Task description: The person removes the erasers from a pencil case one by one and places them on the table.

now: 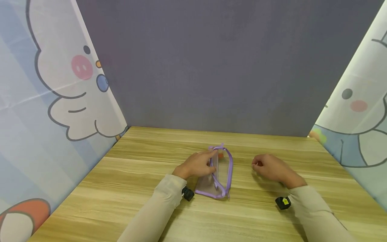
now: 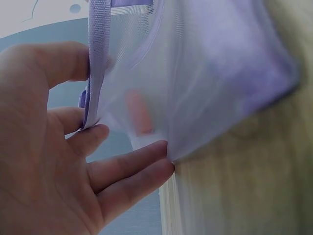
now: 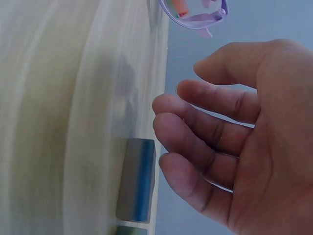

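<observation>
A mesh pouch with purple trim [image 1: 230, 169] stands near the middle of the table with its opening spread. My left hand [image 1: 196, 164] grips its left rim; in the left wrist view, fingers curl round the purple edging [image 2: 98, 54] while others touch the sheer mesh [image 2: 195, 112]. A small orange item [image 2: 139, 111] shows through the mesh, its kind unclear. To the right of the pouch, my right hand [image 1: 272, 169] hovers over the table, fingers loosely curled and holding nothing. Near its fingertips, the right wrist view has a blue and grey block [image 3: 137, 181].
Part of a greenish thing [image 3: 131, 230] lies beside the block, cut off by the frame. The wood-grain table [image 1: 130, 174] meets a dark grey panel [image 1: 211, 67] at the back. Cartoon-printed curtains [image 1: 66, 111] flank both sides.
</observation>
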{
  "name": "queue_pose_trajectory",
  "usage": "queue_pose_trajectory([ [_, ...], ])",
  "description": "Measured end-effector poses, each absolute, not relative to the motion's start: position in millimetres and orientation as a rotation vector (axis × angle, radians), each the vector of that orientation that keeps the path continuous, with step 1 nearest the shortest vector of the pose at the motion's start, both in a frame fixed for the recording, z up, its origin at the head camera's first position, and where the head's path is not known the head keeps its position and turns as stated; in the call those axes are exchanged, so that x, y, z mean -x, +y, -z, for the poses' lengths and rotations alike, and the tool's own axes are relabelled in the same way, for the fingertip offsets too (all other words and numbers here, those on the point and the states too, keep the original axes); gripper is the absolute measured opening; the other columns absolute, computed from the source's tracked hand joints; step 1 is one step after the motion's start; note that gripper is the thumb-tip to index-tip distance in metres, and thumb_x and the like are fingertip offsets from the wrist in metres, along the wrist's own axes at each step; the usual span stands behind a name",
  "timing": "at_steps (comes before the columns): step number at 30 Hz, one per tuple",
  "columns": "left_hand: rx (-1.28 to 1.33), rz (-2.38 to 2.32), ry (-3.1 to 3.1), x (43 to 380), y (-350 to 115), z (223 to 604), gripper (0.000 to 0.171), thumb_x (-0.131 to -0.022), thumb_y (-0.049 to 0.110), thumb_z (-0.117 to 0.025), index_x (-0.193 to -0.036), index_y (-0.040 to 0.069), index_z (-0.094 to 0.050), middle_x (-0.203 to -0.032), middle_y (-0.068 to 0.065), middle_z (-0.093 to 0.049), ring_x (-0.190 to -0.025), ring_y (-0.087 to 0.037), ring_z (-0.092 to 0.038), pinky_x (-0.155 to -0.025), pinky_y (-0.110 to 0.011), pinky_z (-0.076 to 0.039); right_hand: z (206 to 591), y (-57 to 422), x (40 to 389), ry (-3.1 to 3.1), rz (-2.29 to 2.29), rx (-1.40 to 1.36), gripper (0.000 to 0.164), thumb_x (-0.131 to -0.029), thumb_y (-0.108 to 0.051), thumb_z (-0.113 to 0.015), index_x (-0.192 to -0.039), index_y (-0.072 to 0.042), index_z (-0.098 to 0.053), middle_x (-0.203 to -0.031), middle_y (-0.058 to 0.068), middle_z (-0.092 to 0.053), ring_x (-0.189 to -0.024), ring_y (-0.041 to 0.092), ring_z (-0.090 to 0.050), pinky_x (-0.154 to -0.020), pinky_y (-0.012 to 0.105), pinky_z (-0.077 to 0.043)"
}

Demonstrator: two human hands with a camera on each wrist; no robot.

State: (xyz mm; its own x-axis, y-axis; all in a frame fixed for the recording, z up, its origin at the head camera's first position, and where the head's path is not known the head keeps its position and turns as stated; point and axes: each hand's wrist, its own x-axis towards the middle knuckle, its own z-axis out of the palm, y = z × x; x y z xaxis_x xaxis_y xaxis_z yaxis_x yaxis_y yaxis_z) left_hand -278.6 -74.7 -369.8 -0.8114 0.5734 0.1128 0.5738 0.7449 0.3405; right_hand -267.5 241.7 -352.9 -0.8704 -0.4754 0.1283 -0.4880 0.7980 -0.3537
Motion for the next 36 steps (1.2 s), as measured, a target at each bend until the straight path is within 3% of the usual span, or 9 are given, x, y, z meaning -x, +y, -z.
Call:
queue_pose_trajectory([
  [4,0.962,0.569,-2.935,277.7,-75.1,369.9,0.078,-0.093,0.038,-0.060,-0.161,0.021,-0.027,-0.153,-0.005,-0.046,-0.126,-0.020,-0.054,-0.108,-0.042,-0.040,355.7,238.9,268.2,-2.956,-0.600,-0.797,0.012,-0.096,-0.020,-0.061,-0.092,-0.015,-0.072,-0.082,-0.008,-0.064,-0.072,0.009,-0.055,-0.068,0.036,-0.048],
  [12,0.981,0.540,-2.921,277.0,-73.8,369.5,0.080,-0.093,0.036,-0.062,-0.161,0.020,-0.024,-0.160,-0.006,-0.030,-0.140,-0.026,-0.041,-0.112,-0.043,-0.035,355.8,233.0,266.1,-2.979,-0.635,-0.787,0.012,-0.097,-0.020,-0.062,-0.092,-0.015,-0.071,-0.082,-0.007,-0.064,-0.072,0.009,-0.056,-0.068,0.036,-0.049],
  [28,1.019,0.544,-2.886,274.7,-72.7,375.5,0.090,-0.090,0.028,-0.072,-0.162,0.018,-0.020,-0.163,-0.008,-0.025,-0.137,-0.028,-0.044,-0.110,-0.042,-0.038,358.2,221.3,261.5,-3.012,-0.630,-0.818,0.011,-0.097,-0.019,-0.061,-0.090,-0.018,-0.070,-0.078,-0.010,-0.061,-0.067,0.008,-0.053,-0.063,0.032,-0.046],
  [36,1.013,0.596,-2.827,277.3,-70.6,376.4,0.096,-0.084,0.020,-0.077,-0.162,0.023,-0.020,-0.162,-0.001,-0.031,-0.136,-0.024,-0.046,-0.107,-0.040,-0.041,360.9,218.3,260.2,-3.017,-0.613,-0.812,0.010,-0.097,-0.021,-0.061,-0.091,-0.020,-0.069,-0.080,-0.010,-0.062,-0.070,0.008,-0.054,-0.065,0.034,-0.047],
])
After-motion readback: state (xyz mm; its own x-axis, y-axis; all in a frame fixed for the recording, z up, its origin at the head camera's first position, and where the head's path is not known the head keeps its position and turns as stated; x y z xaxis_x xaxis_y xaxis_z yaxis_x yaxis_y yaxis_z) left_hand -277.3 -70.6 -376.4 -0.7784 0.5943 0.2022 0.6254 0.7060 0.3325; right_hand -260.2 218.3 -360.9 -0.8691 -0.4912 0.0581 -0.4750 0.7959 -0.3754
